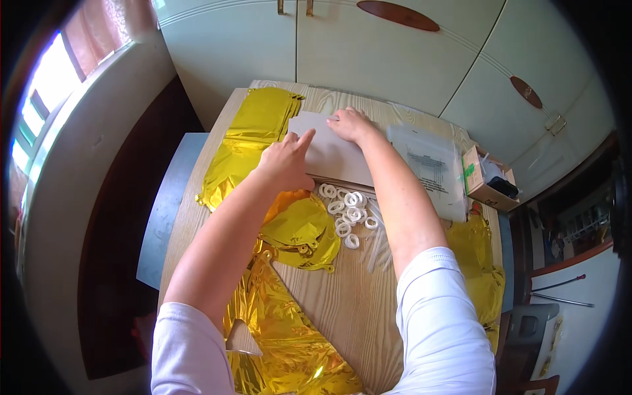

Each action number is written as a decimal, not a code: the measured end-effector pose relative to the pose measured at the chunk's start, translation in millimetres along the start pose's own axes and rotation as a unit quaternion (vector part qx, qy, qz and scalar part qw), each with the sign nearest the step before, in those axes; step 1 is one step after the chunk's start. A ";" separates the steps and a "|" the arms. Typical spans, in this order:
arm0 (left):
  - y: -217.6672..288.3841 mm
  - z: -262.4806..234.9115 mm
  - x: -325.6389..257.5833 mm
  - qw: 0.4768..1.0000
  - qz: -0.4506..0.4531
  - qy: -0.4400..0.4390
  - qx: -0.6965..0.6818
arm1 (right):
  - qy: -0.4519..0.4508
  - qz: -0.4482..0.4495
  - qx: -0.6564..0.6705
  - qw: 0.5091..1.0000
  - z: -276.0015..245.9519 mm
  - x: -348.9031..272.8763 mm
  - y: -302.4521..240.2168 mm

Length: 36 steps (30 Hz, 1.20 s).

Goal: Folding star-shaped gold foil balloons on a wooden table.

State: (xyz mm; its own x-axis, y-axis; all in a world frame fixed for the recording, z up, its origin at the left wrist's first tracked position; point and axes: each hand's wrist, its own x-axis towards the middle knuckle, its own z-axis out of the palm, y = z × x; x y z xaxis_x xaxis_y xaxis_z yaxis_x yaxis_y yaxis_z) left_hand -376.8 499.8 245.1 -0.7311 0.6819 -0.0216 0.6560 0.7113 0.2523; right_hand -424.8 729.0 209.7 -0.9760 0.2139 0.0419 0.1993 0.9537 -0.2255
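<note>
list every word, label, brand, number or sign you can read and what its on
Nothing can be read reliably.
Clear plastic packaging: blocks of dark print, too small and blurred to read.
Small cardboard box: a green mark, too unclear to tell whether it is lettering.
Pale flat card: no print shows.

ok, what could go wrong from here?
1. Loose white rings lie right at the near edge of the flat beige-grey cardboard stack; sliding it could scatter them.
2. The left hand is close beside thin, shiny gold foil pieces, so it might snag or crease them.
</note>
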 end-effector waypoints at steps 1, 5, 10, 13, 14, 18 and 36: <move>1.1 0.5 1.1 1.000 0.003 0.011 -0.010 | 0.005 -0.020 0.019 1.000 3.4 3.2 11.2; -9.0 14.4 4.9 0.996 0.027 0.069 -0.050 | -0.021 -0.054 0.029 0.998 -1.2 5.6 29.4; -15.0 17.8 4.2 0.997 0.013 0.057 -0.052 | -0.091 0.058 -0.071 0.992 -34.0 -21.1 10.8; -2.5 11.7 3.9 1.000 0.006 0.018 -0.007 | -0.100 0.042 -0.073 0.991 -37.5 -23.2 13.1; 0.2 11.7 4.4 1.000 -0.004 0.007 0.003 | -0.113 0.032 -0.079 0.990 -40.2 -22.2 12.0; 4.3 9.6 6.5 0.999 -0.037 -0.006 0.017 | -0.115 -0.002 -0.079 0.990 -38.4 -16.4 21.6; 17.8 11.7 19.6 0.990 -0.074 -0.059 0.102 | -0.034 -0.001 -0.021 0.999 -29.5 -18.3 36.8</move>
State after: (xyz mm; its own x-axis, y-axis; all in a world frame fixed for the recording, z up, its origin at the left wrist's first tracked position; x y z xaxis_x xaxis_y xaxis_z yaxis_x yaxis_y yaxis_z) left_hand -377.3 527.8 237.9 -0.8026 0.5748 -0.1594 0.5769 0.8160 0.0381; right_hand -397.0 766.4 229.3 -0.9797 0.1987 -0.0248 0.1998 0.9624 -0.1842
